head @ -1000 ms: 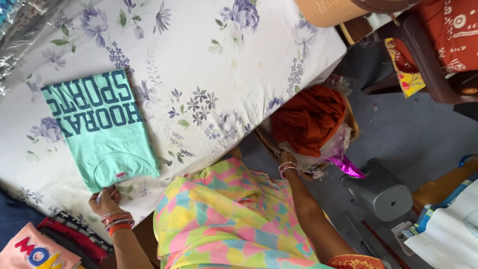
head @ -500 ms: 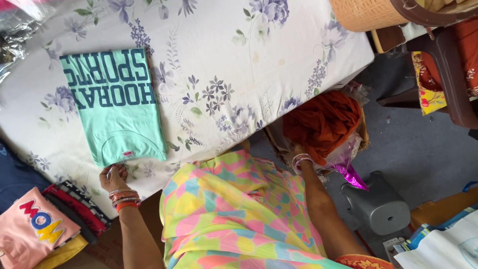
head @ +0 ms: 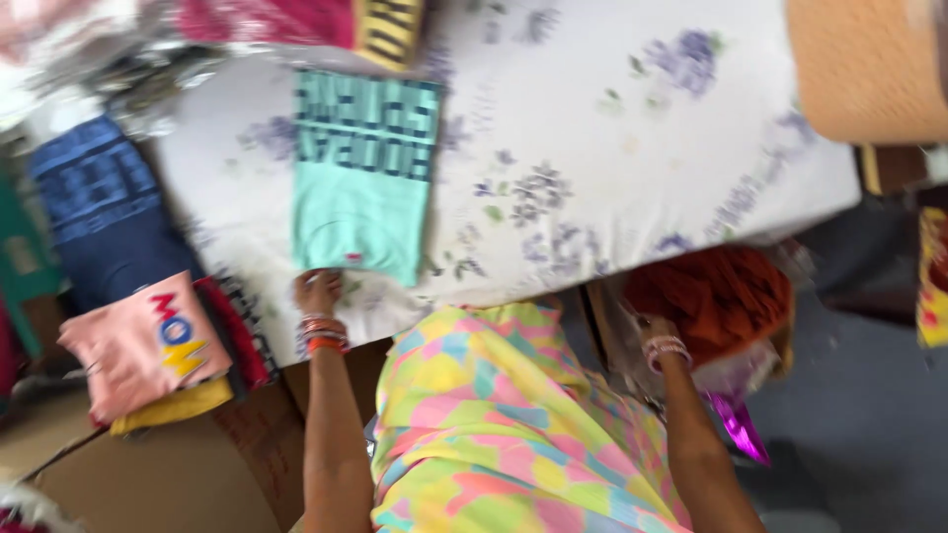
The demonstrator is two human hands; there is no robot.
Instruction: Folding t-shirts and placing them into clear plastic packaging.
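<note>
Looking down, I see my left hand (head: 316, 291) resting on the near hem of the folded mint-green cotton T-shirt (head: 360, 192), fingers curled loosely on the floral white bedsheet (head: 612, 148); grip uncertain through blur. My right hand (head: 652, 331) reaches into the crumpled orange cloth bundle (head: 716, 296) below the bed edge, fingers hidden. A folded pink printed T-shirt (head: 143, 341) tops a stack at left.

Motion blur smears the mint shirt's (head: 361, 183) lettering, and the right hand's (head: 647, 326) fingers vanish into orange cloth (head: 713, 296).
</note>
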